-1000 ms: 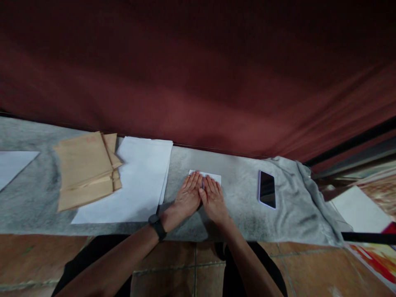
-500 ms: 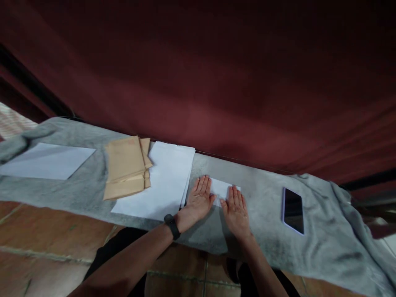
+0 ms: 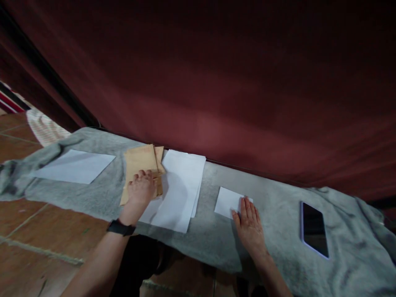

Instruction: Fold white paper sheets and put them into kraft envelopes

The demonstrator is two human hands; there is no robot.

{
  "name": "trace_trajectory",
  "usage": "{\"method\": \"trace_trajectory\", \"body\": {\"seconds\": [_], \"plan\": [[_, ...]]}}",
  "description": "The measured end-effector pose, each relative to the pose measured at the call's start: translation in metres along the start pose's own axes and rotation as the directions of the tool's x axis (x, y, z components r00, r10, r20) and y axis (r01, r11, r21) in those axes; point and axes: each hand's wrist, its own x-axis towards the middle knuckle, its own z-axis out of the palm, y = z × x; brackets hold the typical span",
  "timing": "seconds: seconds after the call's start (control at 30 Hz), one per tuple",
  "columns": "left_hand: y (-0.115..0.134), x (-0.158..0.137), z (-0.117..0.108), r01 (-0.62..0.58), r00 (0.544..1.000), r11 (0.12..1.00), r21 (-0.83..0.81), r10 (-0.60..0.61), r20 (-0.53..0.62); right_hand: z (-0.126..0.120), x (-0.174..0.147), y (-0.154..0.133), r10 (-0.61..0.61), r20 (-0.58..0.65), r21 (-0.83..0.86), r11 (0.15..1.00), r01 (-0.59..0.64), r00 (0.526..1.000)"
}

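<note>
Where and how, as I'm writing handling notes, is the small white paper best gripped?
The small white paper is probably best pinched at its left edge, coming from the left: that edge is uncovered, while the right hand covers part of the right end. It lies flat on the grey cloth, so a fingertip likely must slip beneath.

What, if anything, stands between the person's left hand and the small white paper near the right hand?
Nothing upright. The stack of white sheets lies flat between the left hand, at the brown envelopes, and the small white paper. The right hand rests on the paper's right part.
</note>
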Motion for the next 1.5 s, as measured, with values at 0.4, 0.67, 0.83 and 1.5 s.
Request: {"method": "trace_trajectory", "body": {"seconds": [0.4, 0.67, 0.83, 1.5], "plan": [[0.071, -0.031, -0.021, -0.274, 0.961, 0.891, -0.362, 0.265, -0.075, -0.008, 0.015, -0.017, 0.081, 0.026, 0.278, 0.957, -0.085, 0.996], [0.181, -0.105, -0.013, -0.339, 0.861, 0.429, -0.837, 0.5, -0.092, -0.035, 0.018, -0.079, 0.05, 0.326, 0.837, 0.449, -0.313, 0.944], [0.184, -0.099, -0.011, -0.436, 0.773, 0.343, -0.832, 0.616, -0.151, -0.037, 0.031, -0.081, 0.219, 0.299, 0.885, 0.3, -0.356, 0.929], [0.154, -0.061, 0.008, -0.84, 0.461, 0.38, -0.388, 0.877, -0.138, -0.063, 0.042, -0.022, 0.182, 0.569, 0.788, 0.156, -0.595, 0.802]]}}
